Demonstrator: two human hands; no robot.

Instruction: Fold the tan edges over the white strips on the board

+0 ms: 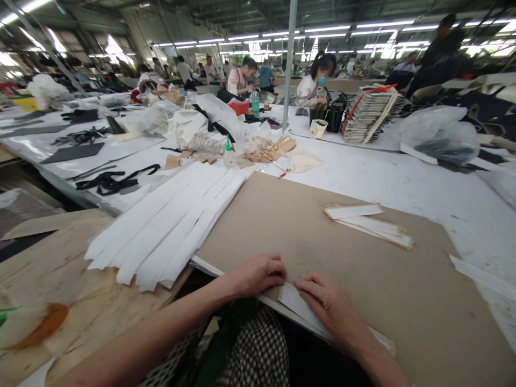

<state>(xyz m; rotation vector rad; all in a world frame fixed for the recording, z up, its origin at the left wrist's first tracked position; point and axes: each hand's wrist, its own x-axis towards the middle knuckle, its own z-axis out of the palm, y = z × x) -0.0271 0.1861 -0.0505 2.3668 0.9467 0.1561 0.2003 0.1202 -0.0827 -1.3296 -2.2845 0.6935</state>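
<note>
On the white-covered desk (407, 183) lies a tan cardboard board (282, 215), with overlapping white paper strips (169, 226) at ten o'clock. The left grip (258, 275) and right grip (328, 306), fingers curved, rest on a pale strip (298, 302) at the board's near edge; any pinch cannot be told.

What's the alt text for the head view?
The left hand and right hand meet at a white strip on a tan board. A pile of long white strips lies to the left, and a co-worker sits beyond a white table.
</note>
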